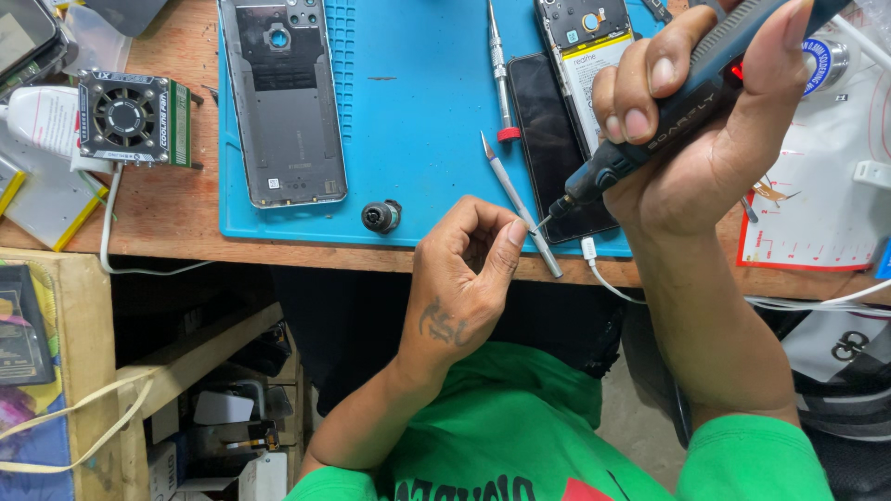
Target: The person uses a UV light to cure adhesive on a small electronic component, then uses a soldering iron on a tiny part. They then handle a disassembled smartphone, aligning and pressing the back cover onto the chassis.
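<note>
while the right hand [705,139] grips a rotary tool [650,139], the left hand [464,278] pinches something small at the table edge [306,252].

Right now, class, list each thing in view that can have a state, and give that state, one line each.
left hand: fingertips pinched at the tool's tip
right hand: gripping the rotary tool
rotary tool: held tilted, red light showing
grey phone back cover: detached, lying inside-up on the blue mat
opened phone: back off, insides exposed
cooling fan: cable attached; spinning cannot be told
</note>
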